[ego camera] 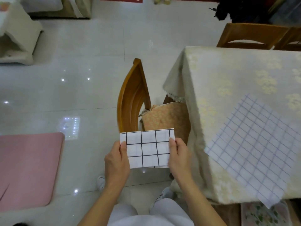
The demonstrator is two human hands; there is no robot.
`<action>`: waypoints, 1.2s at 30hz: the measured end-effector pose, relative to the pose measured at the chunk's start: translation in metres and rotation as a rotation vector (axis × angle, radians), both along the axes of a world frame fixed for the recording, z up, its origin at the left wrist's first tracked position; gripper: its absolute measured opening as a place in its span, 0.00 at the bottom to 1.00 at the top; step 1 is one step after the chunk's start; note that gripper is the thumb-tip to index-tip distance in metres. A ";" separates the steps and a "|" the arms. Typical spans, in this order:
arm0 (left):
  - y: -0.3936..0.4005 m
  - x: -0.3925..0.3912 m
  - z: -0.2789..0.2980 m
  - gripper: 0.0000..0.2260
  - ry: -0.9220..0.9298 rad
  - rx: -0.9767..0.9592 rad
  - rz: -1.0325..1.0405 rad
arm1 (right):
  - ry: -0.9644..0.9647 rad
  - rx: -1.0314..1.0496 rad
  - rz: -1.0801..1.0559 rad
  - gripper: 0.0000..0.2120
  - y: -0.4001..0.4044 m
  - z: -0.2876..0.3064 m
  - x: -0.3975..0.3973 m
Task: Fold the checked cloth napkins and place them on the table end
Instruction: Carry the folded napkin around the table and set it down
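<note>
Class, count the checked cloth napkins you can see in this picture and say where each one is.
2. One folded napkin is held between the left hand and right hand; one unfolded napkin lies on the table. Others may be out of view.

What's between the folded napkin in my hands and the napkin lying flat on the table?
In the head view, only the draped tablecloth at the table's edge separates the folded napkin from the flat napkin.

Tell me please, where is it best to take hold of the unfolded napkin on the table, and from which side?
Probably the near corner of the unfolded napkin, from the table's near edge. That corner hangs past the tablecloth edge, so fingers can pinch it from both faces; the rest lies flat. Both hands, left hand and right hand, now hold the folded napkin.
</note>
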State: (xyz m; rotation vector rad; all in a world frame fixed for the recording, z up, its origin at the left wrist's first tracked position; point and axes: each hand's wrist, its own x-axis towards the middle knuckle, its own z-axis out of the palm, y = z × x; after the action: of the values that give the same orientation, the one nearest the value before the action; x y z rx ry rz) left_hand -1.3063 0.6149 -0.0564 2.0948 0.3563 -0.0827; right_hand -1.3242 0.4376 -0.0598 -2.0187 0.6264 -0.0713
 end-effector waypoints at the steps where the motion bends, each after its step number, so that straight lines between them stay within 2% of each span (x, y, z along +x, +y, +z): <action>1: 0.017 0.008 -0.001 0.13 -0.005 0.000 -0.009 | -0.003 -0.009 -0.007 0.15 0.016 0.002 0.005; 10: 0.164 0.075 0.004 0.17 0.012 0.001 -0.024 | -0.027 0.031 -0.047 0.17 0.160 0.020 0.068; 17: 0.223 0.130 0.011 0.18 0.024 -0.020 -0.005 | -0.047 0.054 -0.004 0.18 0.214 0.024 0.125; 25: 0.248 0.222 0.008 0.18 0.037 0.016 -0.009 | -0.068 0.053 0.007 0.17 0.240 0.017 0.217; 36: 0.202 0.419 0.006 0.18 0.061 0.046 -0.136 | -0.032 0.056 -0.153 0.17 0.200 0.005 0.390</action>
State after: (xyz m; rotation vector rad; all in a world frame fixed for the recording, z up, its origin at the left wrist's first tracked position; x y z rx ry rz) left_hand -0.8869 0.8169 -0.0504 2.1642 0.2541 -0.2215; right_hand -0.9339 0.6378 -0.0546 -1.9095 0.7538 -0.1749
